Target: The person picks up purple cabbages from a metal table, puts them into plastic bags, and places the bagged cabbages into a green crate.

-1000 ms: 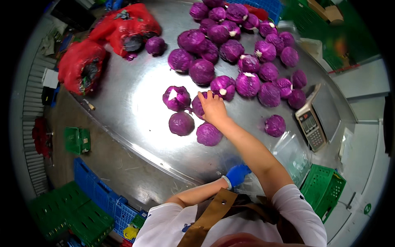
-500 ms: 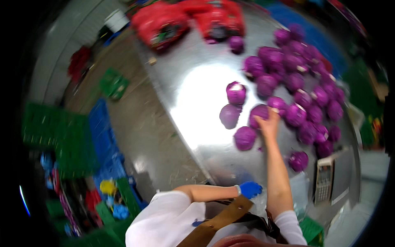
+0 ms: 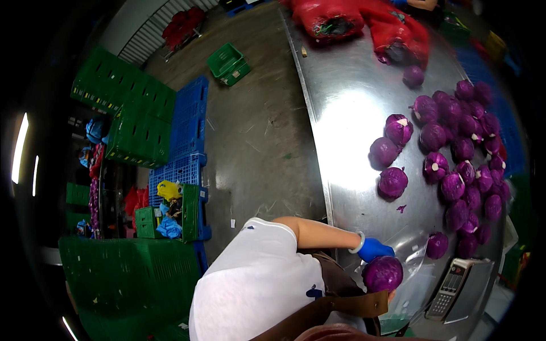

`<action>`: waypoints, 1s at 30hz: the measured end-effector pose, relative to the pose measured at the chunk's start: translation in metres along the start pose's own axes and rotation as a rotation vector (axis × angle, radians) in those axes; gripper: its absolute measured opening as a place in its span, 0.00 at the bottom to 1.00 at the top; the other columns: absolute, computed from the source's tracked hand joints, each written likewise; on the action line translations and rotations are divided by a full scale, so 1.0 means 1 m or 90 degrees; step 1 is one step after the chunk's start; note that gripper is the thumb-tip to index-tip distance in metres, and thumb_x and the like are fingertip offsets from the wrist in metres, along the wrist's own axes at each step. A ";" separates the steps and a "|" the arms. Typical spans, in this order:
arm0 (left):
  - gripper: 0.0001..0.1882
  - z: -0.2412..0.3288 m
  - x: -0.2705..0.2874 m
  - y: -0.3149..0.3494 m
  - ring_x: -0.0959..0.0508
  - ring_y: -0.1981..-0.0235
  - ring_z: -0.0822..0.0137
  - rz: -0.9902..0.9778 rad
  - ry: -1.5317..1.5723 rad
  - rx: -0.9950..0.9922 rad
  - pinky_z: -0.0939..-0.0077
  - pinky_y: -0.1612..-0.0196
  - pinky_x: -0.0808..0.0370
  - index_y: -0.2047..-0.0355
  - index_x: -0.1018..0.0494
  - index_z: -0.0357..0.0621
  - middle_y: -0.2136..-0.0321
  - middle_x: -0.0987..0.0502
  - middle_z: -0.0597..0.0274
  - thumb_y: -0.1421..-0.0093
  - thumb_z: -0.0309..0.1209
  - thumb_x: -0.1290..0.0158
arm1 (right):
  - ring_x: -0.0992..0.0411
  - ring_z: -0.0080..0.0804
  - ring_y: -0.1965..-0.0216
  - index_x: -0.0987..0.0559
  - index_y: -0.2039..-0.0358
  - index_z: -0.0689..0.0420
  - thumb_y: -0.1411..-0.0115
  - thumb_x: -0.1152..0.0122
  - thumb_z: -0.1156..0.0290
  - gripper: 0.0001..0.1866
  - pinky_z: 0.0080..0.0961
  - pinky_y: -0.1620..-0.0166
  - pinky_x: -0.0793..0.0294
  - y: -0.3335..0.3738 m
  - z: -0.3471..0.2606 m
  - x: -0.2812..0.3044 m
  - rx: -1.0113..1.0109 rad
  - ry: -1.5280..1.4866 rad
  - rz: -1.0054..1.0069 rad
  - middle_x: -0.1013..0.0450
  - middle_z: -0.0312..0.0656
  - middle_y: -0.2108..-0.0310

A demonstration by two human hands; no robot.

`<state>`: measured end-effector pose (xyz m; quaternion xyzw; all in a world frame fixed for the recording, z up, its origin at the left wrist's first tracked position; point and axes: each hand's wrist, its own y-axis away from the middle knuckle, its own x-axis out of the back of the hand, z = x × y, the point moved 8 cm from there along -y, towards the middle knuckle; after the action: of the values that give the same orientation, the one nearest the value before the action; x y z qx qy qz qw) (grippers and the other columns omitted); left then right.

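Note:
A purple cabbage point(image 3: 382, 274) is close to my body at the table's near edge. My right hand point(image 3: 392, 295) holds it from below, mostly hidden behind the cabbage and an apron strap. My left hand point(image 3: 375, 249), in a blue glove, is just beyond the cabbage with its fingers curled at a clear plastic bag point(image 3: 410, 256); its fingertips are partly hidden. Three purple cabbages, one of them point(image 3: 393, 183) nearest me, sit apart in the middle of the metal table point(image 3: 355, 219). A large group of purple cabbages point(image 3: 453, 186) covers the right side.
A scale with a keypad point(image 3: 448, 290) stands at the near right, beside a lone cabbage point(image 3: 437, 245). Red net sacks point(image 3: 333, 20) lie at the far end. On the floor to the left are green crates point(image 3: 139, 133), blue pallets point(image 3: 181, 145) and a single green crate point(image 3: 228, 63).
My right hand has drawn back from the group toward my body, bringing a cabbage with it. My left hand is now beside that cabbage. The view has swung left.

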<state>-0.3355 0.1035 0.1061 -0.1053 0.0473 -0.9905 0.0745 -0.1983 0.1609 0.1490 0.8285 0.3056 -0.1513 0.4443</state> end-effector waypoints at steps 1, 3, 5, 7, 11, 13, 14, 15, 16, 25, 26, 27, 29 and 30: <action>0.36 0.005 -0.002 0.010 0.31 0.42 0.45 -0.025 -0.035 -0.056 0.57 0.44 0.30 0.39 0.38 0.45 0.41 0.34 0.45 0.50 0.26 0.39 | 0.39 0.39 0.39 0.36 0.37 0.54 0.45 0.36 0.66 0.35 0.38 0.36 0.41 0.010 0.005 0.007 0.023 0.020 0.011 0.38 0.43 0.39; 0.44 0.022 -0.004 0.024 0.35 0.38 0.45 -0.023 -0.024 -0.054 0.57 0.42 0.31 0.34 0.46 0.50 0.34 0.45 0.49 0.51 0.21 0.40 | 0.39 0.39 0.39 0.37 0.37 0.55 0.47 0.34 0.68 0.37 0.36 0.36 0.41 0.023 0.007 0.018 0.102 0.091 0.035 0.38 0.43 0.39; 0.45 0.052 0.011 0.039 0.35 0.39 0.45 0.024 -0.050 -0.012 0.58 0.42 0.31 0.33 0.48 0.51 0.34 0.45 0.49 0.51 0.21 0.40 | 0.39 0.39 0.39 0.37 0.37 0.56 0.49 0.32 0.71 0.38 0.35 0.37 0.41 0.033 0.005 0.028 0.206 0.270 0.085 0.38 0.44 0.39; 0.47 0.045 -0.015 0.046 0.32 0.41 0.44 0.000 -0.118 0.026 0.59 0.44 0.29 0.32 0.50 0.53 0.33 0.46 0.49 0.51 0.20 0.41 | 0.38 0.41 0.41 0.35 0.39 0.57 0.48 0.31 0.70 0.37 0.36 0.37 0.41 0.033 0.005 0.025 0.257 0.506 0.174 0.38 0.45 0.42; 0.49 0.049 -0.053 0.055 0.26 0.48 0.43 -0.154 -0.211 0.045 0.60 0.49 0.24 0.30 0.54 0.55 0.32 0.48 0.50 0.51 0.19 0.44 | 0.34 0.40 0.45 0.36 0.38 0.57 0.48 0.29 0.67 0.38 0.32 0.44 0.32 0.020 0.059 0.082 0.184 0.193 0.404 0.36 0.48 0.43; 0.48 0.035 -0.060 0.059 0.23 0.52 0.45 -0.148 -0.226 0.048 0.61 0.53 0.23 0.30 0.54 0.56 0.33 0.46 0.52 0.50 0.16 0.48 | 0.32 0.40 0.47 0.38 0.38 0.57 0.48 0.30 0.73 0.38 0.32 0.49 0.28 0.040 0.057 0.050 0.138 0.195 0.404 0.37 0.48 0.44; 0.48 0.037 -0.053 0.057 0.23 0.53 0.45 -0.146 -0.236 0.047 0.61 0.53 0.23 0.30 0.54 0.56 0.33 0.44 0.53 0.50 0.16 0.49 | 0.32 0.40 0.47 0.38 0.38 0.57 0.47 0.31 0.74 0.38 0.33 0.49 0.27 0.045 0.058 0.048 0.191 0.269 0.359 0.37 0.48 0.44; 0.48 0.048 -0.044 0.055 0.23 0.53 0.45 -0.144 -0.246 0.045 0.61 0.53 0.23 0.30 0.54 0.56 0.33 0.43 0.53 0.49 0.15 0.50 | 0.33 0.40 0.47 0.38 0.38 0.58 0.47 0.31 0.75 0.37 0.33 0.49 0.27 0.048 0.060 0.045 0.243 0.344 0.316 0.37 0.48 0.44; 0.43 0.047 -0.040 0.050 0.23 0.52 0.48 -0.223 -0.188 0.126 0.63 0.54 0.23 0.31 0.50 0.58 0.35 0.39 0.54 0.46 0.16 0.52 | 0.33 0.44 0.46 0.39 0.37 0.57 0.48 0.32 0.78 0.39 0.35 0.48 0.28 0.052 0.054 0.041 0.342 0.480 0.325 0.37 0.51 0.44; 0.26 0.095 0.016 0.062 0.18 0.60 0.57 -0.041 -0.137 -0.160 0.72 0.56 0.22 0.41 0.30 0.57 0.52 0.22 0.59 0.40 0.22 0.53 | 0.28 0.46 0.67 0.23 0.75 0.60 0.44 0.39 0.66 0.10 0.43 0.63 0.30 0.052 0.018 0.022 0.483 1.140 0.433 0.27 0.47 0.71; 0.24 0.102 0.024 0.069 0.18 0.61 0.56 -0.014 -0.159 -0.183 0.71 0.57 0.22 0.46 0.27 0.54 0.53 0.22 0.57 0.42 0.21 0.52 | 0.28 0.46 0.69 0.24 0.79 0.60 0.43 0.40 0.64 0.13 0.42 0.64 0.30 0.075 0.013 0.001 0.541 1.163 0.416 0.27 0.46 0.75; 0.21 0.111 0.032 0.074 0.18 0.62 0.56 0.009 -0.172 -0.210 0.71 0.58 0.22 0.51 0.24 0.50 0.54 0.22 0.55 0.43 0.19 0.52 | 0.28 0.46 0.71 0.25 0.82 0.59 0.42 0.41 0.63 0.16 0.42 0.65 0.31 0.096 0.012 -0.013 0.593 1.190 0.407 0.28 0.46 0.78; 0.22 0.125 0.038 0.101 0.20 0.63 0.54 0.061 -0.309 -0.264 0.65 0.62 0.22 0.58 0.23 0.51 0.57 0.21 0.58 0.52 0.16 0.50 | 0.28 0.45 0.72 0.25 0.83 0.59 0.42 0.41 0.61 0.18 0.40 0.66 0.30 0.117 0.025 -0.007 0.545 1.156 0.360 0.28 0.45 0.79; 0.20 0.125 0.036 0.118 0.20 0.63 0.53 0.083 -0.307 -0.225 0.65 0.62 0.22 0.59 0.24 0.50 0.56 0.22 0.55 0.52 0.17 0.49 | 0.27 0.45 0.72 0.25 0.84 0.58 0.42 0.41 0.61 0.18 0.40 0.66 0.30 0.123 0.039 -0.005 0.529 1.172 0.330 0.28 0.44 0.79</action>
<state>-0.3273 -0.0276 0.2222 -0.3453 0.2064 -0.9066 0.1277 -0.1225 0.0749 0.2091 0.7513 0.2627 0.5460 -0.2616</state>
